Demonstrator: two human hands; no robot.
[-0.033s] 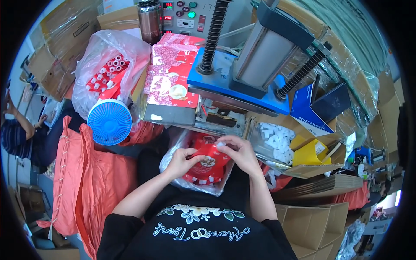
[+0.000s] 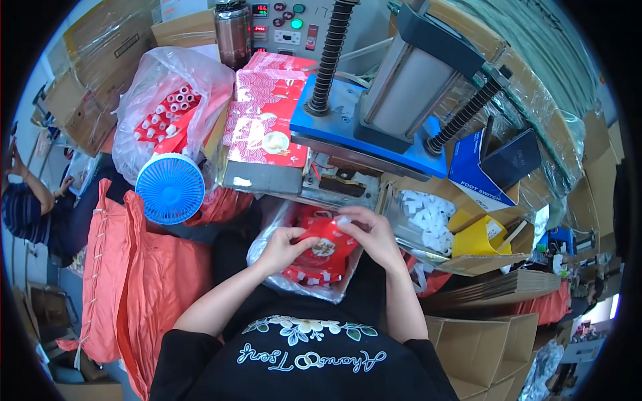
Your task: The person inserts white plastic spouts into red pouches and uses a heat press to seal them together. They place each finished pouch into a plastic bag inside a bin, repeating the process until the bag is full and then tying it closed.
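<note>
Between my two hands is a red pouch (image 2: 339, 248) with a pale round print and a white spout at its upper right corner. My left hand (image 2: 284, 250) pinches its left edge. My right hand (image 2: 372, 235) grips the upper right corner by the spout, thumb and fingers closed. Just below lies an open container lined with clear plastic (image 2: 267, 230), holding more red pouches (image 2: 313, 276) with white spouts. How deep they lie is hidden.
Ahead stands a press with a blue plate (image 2: 348, 134); flat red pouches (image 2: 261, 110) lie left of it. A bag of spouted pouches (image 2: 167, 117), a blue fan (image 2: 170, 189) and a coral sack (image 2: 167, 274) are left. White plastic parts (image 2: 426, 220) fill a box right.
The red pouch has shifted slightly up and to the right, and its upper corner has tilted a little. Both hands keep their grip.
</note>
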